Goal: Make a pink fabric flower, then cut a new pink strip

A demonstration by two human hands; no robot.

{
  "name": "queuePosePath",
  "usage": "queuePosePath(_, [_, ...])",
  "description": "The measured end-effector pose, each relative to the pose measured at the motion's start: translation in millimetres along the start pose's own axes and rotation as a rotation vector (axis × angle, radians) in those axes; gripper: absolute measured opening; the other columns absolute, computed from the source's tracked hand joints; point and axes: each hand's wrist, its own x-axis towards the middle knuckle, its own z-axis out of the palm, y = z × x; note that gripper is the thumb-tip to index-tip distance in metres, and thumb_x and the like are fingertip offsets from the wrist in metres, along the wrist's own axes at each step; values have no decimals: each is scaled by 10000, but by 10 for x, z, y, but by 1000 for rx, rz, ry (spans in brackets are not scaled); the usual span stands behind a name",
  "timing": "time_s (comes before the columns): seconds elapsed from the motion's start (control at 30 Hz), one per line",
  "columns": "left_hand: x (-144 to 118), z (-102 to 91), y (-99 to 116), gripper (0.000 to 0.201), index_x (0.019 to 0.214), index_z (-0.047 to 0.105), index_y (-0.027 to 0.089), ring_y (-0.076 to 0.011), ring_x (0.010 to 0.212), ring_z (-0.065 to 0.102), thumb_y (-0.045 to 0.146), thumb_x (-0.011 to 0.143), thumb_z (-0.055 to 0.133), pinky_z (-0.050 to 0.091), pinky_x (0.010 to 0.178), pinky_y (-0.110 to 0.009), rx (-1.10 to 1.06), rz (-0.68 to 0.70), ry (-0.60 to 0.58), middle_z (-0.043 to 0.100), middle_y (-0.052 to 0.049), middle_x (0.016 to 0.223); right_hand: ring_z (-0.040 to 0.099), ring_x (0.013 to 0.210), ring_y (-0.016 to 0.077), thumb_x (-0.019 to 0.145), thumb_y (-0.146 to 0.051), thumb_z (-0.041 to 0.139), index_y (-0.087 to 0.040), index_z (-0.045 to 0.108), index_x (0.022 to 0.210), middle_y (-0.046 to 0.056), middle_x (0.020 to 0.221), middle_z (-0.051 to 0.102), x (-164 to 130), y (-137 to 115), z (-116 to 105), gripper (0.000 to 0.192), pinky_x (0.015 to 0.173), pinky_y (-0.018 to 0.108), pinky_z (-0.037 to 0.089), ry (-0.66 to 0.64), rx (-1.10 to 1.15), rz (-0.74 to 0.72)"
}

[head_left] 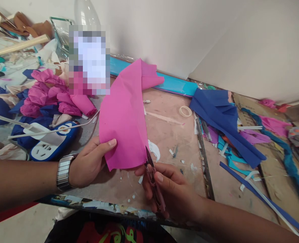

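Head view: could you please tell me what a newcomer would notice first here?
A pink paper sheet dominates the centre, pinched at its lower left edge by the left hand. The right hand holds small snips at its bottom edge. Dark blue paper lies to the right, crumpled pink paper to the left.

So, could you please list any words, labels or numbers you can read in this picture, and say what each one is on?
None can be read for certain.
Black garment at the bottom edge: yellow-green lettering, cut off and illegible.
Strip along the table's near edge: faint letters, too small to read.
Blue-and-white power strip: no readable marking.
Pixelated patch: nothing legible.
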Motion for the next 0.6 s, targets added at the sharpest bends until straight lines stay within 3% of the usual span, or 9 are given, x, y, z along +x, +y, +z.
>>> queuePosePath(0.17, [26,7,0,242,839,649,135,-149,601,621,353,814,750,533,554,-247,-20,16,45,657,-45,724,605,501,75,932,-491,674,-148,640,1143,12,751,637,-19,-9,-20,405,360,112,420,-65,-26,30])
queuePosePath(0.6, [28,37,39,303,796,635,127,-166,591,625,402,788,763,529,547,-265,8,22,18,660,-41,681,586,473,63,903,-521,705,-152,610,1065,-16,709,606,-34,-4,4,414,365,107,434,-83,-18,54])
